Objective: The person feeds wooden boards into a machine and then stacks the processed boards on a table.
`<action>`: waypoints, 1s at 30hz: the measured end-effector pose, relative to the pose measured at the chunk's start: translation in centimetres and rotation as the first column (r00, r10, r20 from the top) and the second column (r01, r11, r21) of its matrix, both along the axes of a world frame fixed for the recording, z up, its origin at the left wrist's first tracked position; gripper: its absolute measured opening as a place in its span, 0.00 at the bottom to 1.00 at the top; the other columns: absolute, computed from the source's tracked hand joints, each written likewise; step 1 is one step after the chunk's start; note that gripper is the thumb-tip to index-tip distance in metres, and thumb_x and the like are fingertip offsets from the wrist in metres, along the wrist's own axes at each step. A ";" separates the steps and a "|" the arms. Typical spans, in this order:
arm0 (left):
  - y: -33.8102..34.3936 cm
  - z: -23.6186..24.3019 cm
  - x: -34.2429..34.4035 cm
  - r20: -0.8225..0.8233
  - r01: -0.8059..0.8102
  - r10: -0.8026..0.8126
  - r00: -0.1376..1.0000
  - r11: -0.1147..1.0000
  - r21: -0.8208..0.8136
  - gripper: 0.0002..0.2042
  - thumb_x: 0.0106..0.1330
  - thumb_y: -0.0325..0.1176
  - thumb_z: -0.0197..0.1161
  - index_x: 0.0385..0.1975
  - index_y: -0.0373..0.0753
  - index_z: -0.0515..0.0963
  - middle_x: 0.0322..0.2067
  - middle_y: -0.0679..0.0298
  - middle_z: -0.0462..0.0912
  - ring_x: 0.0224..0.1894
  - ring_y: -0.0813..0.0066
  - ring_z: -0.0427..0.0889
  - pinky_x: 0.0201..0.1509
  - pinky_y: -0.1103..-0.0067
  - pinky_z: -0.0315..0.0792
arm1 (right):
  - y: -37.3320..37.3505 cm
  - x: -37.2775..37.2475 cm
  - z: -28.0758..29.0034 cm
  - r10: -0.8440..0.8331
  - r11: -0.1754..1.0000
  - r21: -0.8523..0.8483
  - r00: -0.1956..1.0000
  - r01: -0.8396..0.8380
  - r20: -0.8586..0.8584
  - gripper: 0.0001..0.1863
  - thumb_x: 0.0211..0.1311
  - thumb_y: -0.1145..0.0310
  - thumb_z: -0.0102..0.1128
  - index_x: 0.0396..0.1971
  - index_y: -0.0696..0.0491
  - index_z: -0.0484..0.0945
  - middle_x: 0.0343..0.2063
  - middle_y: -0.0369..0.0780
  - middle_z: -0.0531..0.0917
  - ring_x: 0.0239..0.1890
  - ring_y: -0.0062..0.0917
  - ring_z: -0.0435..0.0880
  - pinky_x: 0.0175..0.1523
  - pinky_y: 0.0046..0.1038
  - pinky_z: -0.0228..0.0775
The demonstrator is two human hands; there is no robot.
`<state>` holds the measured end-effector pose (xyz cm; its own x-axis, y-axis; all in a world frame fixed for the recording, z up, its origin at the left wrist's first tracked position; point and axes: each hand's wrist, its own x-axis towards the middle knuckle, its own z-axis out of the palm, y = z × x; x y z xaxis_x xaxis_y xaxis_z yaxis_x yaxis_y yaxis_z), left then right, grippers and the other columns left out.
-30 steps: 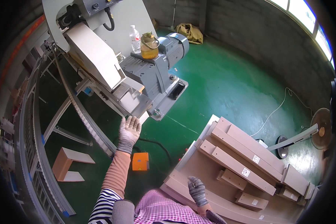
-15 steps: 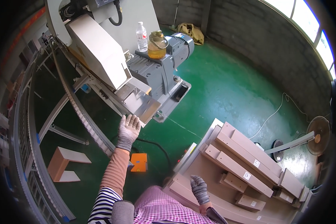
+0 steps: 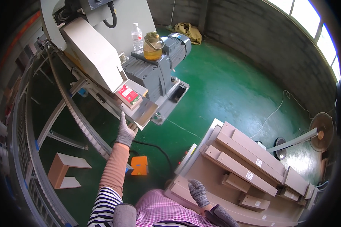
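My left hand [image 3: 125, 128], in a grey glove, is at the near end of a metal chute [image 3: 149, 110], thumb raised and fingers apart at its lower edge; it grips nothing visible. A small box with a red label [image 3: 128, 94] lies on the chute, at the mouth of a white machine housing [image 3: 94, 53]. My right gloved hand [image 3: 197, 193] is low at the right, over stacked beige boards [image 3: 235, 159], its fingers loosely bent with nothing visible in them.
A grey motor [image 3: 178, 51] carries a water bottle [image 3: 137, 39] and a jug of yellow liquid [image 3: 152, 49]. A curved roller track [image 3: 75, 117] runs along the left. An orange box [image 3: 139, 165], black cable, bent board [image 3: 60, 170] and fan [image 3: 321, 130] are around the green floor.
The red-labelled box has appeared on the chute. My left hand has turned from palm up to thumb up and shifted slightly down and left. My right hand stays low, shifting little.
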<state>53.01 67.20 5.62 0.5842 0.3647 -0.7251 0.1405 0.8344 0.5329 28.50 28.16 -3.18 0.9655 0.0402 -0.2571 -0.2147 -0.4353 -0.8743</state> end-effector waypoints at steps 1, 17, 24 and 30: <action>0.0 0.7 1.1 -0.023 0.072 -0.070 0.997 0.993 0.098 0.40 0.58 0.64 0.60 0.63 0.41 0.60 0.56 0.62 0.68 0.59 0.65 0.69 0.61 0.62 0.66 | -0.1 0.0 -0.3 -0.001 1.000 -0.002 1.000 0.001 -0.002 0.10 0.60 0.70 0.60 0.41 0.56 0.82 0.38 0.47 0.84 0.44 0.36 0.83 0.50 0.32 0.73; -11.1 -1.0 -4.9 0.280 0.238 -0.271 0.921 0.960 0.147 0.21 0.60 0.34 0.69 0.51 0.36 0.71 0.46 0.58 0.77 0.46 0.64 0.79 0.47 0.64 0.80 | 6.0 11.1 6.2 -0.115 0.819 0.562 0.992 0.121 -0.046 0.27 0.65 0.65 0.59 0.60 0.59 0.67 0.53 0.46 0.77 0.56 0.30 0.76 0.61 0.25 0.67; -25.7 -5.6 -19.0 0.273 0.405 -0.504 0.820 0.847 0.345 0.16 0.62 0.34 0.67 0.44 0.33 0.73 0.40 0.59 0.79 0.42 0.73 0.77 0.51 0.75 0.72 | -0.3 4.5 3.0 -0.040 0.912 0.409 0.997 0.007 0.071 0.25 0.64 0.58 0.62 0.54 0.59 0.71 0.45 0.40 0.79 0.47 0.22 0.77 0.49 0.26 0.74; -29.2 -5.9 -21.5 0.248 0.472 -0.452 0.857 0.881 -0.022 0.22 0.64 0.34 0.63 0.57 0.41 0.68 0.51 0.63 0.76 0.47 0.67 0.79 0.51 0.67 0.76 | -19.5 -9.5 5.5 -0.247 0.548 0.722 0.907 0.422 -0.342 0.23 0.64 0.59 0.61 0.52 0.58 0.72 0.44 0.40 0.80 0.46 0.22 0.77 0.51 0.30 0.74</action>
